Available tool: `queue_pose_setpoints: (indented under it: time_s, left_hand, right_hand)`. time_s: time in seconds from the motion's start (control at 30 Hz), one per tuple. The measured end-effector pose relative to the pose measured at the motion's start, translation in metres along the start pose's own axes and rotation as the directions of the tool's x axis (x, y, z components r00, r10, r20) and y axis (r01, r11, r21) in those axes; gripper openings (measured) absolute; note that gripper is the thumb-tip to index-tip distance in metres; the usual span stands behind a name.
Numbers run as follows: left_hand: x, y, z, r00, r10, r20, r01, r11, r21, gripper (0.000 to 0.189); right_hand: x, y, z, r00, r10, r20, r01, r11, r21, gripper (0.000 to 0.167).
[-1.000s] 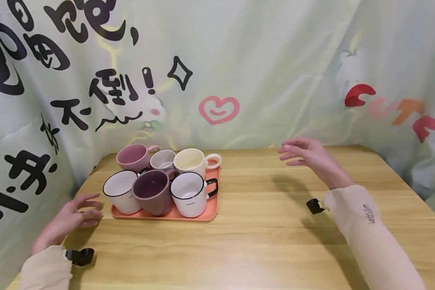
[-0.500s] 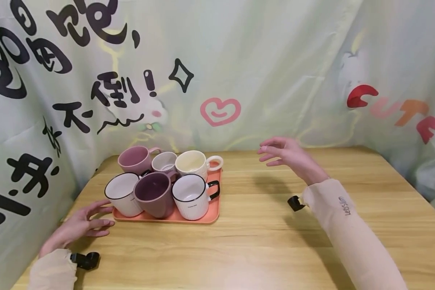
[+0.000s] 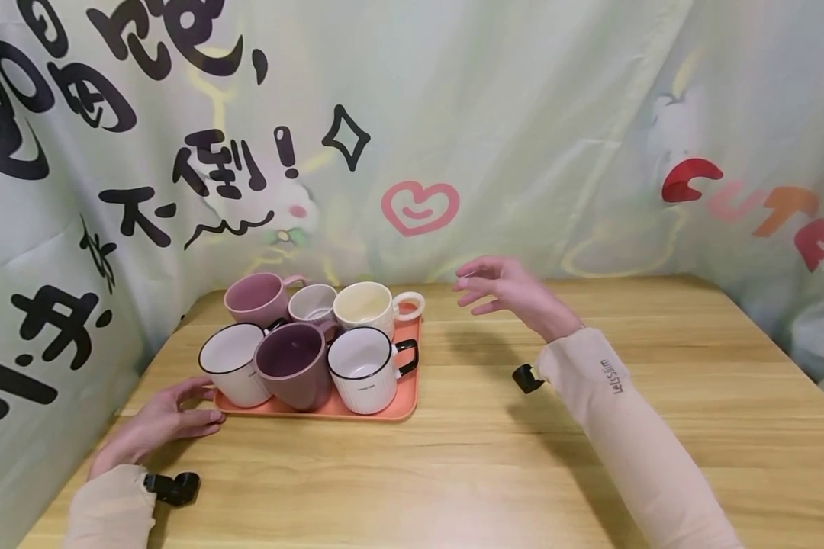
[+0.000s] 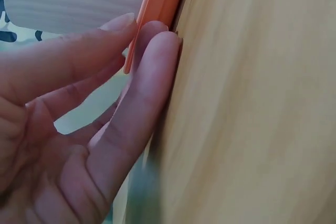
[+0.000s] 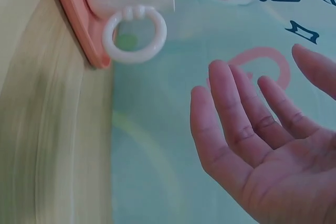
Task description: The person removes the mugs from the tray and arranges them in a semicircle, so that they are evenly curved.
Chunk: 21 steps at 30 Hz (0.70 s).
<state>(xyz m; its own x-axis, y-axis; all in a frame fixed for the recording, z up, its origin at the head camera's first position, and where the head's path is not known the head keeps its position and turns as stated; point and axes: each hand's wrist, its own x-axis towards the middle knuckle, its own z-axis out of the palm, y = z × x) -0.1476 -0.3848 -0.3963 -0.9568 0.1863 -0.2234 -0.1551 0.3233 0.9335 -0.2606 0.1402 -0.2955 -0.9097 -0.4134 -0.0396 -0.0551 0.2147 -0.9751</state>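
Free desk beyond the tray's right and near edges, six mugs crowding inside, ring handle at its far right corner, left hand blocking its near left corner

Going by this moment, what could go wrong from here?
The left hand pinches the coral tray while the right hand isn't touching it; lifting now might tilt it.
The mugs stand crowded, so a jolt could knock them together.
The cream mug's ring handle points right; the approaching right hand might bump it.
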Motion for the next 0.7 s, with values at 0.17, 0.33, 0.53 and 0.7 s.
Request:
queue_pose_setpoints:
  time_s: [0.17,0.33,0.53,0.7]
  left_hand:
    - [0.002,0.002,0.003,0.999,-0.024,-0.026,0.024,1.0,-0.008,0.071]
    - [0.006,0.003,0.005,0.998,-0.045,-0.034,0.045,0.999,-0.021,0.073]
    - [0.006,0.002,0.003,0.998,-0.043,-0.043,0.043,0.999,-0.007,0.072]
    - [0.005,-0.001,0.002,0.997,-0.051,-0.052,0.051,0.999,0.007,0.072]
  right_hand:
    - [0.005,0.0,0.012,0.998,0.011,0.058,-0.011,1.0,0.0,0.037]
    - [0.008,0.005,0.022,0.994,0.017,0.112,-0.017,1.0,0.006,0.033]
    - [0.012,0.011,0.034,0.988,0.014,0.155,-0.018,1.0,0.025,0.035]
    - [0.016,0.014,0.044,0.982,0.026,0.186,-0.037,0.998,0.054,0.039]
